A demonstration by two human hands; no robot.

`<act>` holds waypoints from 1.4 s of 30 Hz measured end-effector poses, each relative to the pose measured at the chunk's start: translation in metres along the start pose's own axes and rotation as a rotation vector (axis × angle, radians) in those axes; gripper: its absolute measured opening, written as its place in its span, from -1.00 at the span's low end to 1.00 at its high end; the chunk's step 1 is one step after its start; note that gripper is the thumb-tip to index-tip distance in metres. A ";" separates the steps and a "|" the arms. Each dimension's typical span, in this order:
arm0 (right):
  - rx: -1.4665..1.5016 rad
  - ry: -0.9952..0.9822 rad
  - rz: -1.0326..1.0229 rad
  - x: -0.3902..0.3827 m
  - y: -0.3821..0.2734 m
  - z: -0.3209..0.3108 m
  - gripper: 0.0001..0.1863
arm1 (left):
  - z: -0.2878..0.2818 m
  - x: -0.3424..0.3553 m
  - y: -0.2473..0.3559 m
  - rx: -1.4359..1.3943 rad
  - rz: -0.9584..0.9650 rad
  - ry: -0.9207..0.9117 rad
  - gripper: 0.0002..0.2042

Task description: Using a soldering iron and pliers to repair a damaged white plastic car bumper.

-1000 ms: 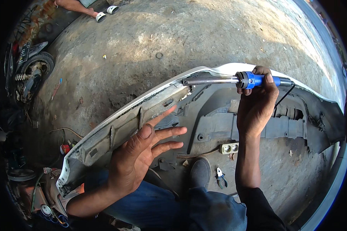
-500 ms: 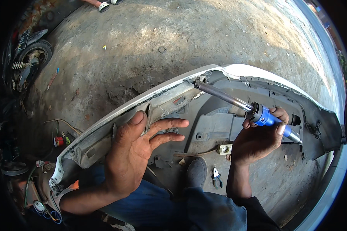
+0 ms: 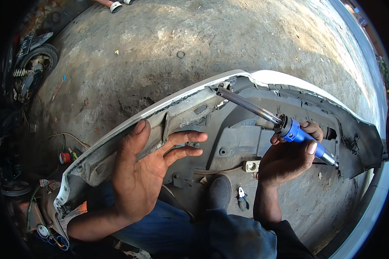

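My right hand [image 3: 296,153] grips a blue tool [image 3: 293,131] with a long steel tube angled up-left; its tip [image 3: 221,92] lies over the inner edge of a white car bumper [image 3: 272,77], and whether it touches is unclear. My left hand [image 3: 145,177] is open, fingers spread and thumb raised, against or just in front of the bumper's dirty inner strip [image 3: 177,123]. Dark grey plastic panels [image 3: 242,140] sit inside the bumper's curve. A pale socket strip [image 3: 251,166] and pliers [image 3: 242,198] lie on the ground near my shoe [image 3: 219,194].
A motorbike wheel [image 3: 45,58] is at the upper left, with a red-labelled roll [image 3: 65,158], cables and a gauge [image 3: 43,231] below it. Another person's sandalled foot [image 3: 116,7] shows at the top. Concrete ground [image 3: 203,39] extends behind the bumper.
Over the last second, the tool has swung from nearly level to slanting, my right hand lowering its handle end rightward. My left hand has shifted left, its thumb rising.
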State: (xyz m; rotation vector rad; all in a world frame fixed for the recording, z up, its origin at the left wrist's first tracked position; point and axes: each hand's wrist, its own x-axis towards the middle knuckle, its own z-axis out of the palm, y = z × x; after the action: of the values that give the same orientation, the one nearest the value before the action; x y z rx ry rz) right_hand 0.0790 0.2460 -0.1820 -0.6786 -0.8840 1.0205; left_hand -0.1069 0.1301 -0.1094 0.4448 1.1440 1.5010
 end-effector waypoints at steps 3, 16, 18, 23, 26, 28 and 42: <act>0.072 -0.082 0.042 0.000 -0.005 -0.011 -0.45 | 0.000 0.000 0.002 -0.028 0.007 -0.011 -0.36; -0.085 -0.487 0.110 -0.024 -0.044 -0.020 -0.58 | -0.004 0.001 0.003 -0.022 -0.004 0.010 -0.34; -0.223 -0.438 0.066 -0.028 -0.051 -0.013 -0.62 | -0.004 0.001 0.003 -0.016 -0.004 -0.001 -0.34; -0.432 -0.534 -0.126 -0.027 -0.057 -0.027 -0.63 | 0.002 0.001 0.004 -0.033 -0.009 -0.014 -0.32; -0.413 -0.500 -0.088 -0.031 -0.058 -0.021 -0.85 | -0.001 0.002 0.002 -0.025 -0.011 -0.023 -0.31; -0.398 -0.505 -0.092 -0.034 -0.054 -0.021 -0.85 | -0.001 0.001 0.003 -0.034 -0.015 -0.015 -0.30; -0.346 -0.547 -0.130 -0.035 -0.048 -0.020 -0.84 | 0.001 0.002 0.004 -0.042 -0.033 0.006 -0.29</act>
State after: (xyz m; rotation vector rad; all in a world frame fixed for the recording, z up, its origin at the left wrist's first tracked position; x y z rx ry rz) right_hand 0.1080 0.1936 -0.1628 -0.6253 -1.5884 0.9578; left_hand -0.1091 0.1330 -0.1059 0.3910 1.1176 1.4966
